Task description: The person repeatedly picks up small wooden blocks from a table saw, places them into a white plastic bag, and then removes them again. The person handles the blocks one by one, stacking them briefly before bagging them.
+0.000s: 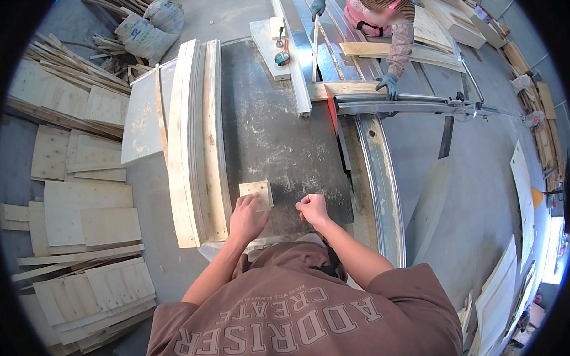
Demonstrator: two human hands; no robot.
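My left hand (248,217) is at the near end of a dark table top (276,149), its fingers gripping the near edge of a small square wood block (254,189). The block's pale upper face shows a few small dark marks. To its right my right hand (313,210) is held above the same table top, fingers curled together. Whatever those fingers may hold is too small or hidden to make out. The two hands are apart.
Long wood boards (208,137) line the table's left side. A metal rail (292,65) and a red-green tape measure (282,57) lie farther off. A gloved co-worker's hand (387,85) touches a plank (348,89) by the sliding metal fence (400,105). Plywood stacks (89,215) stand left.
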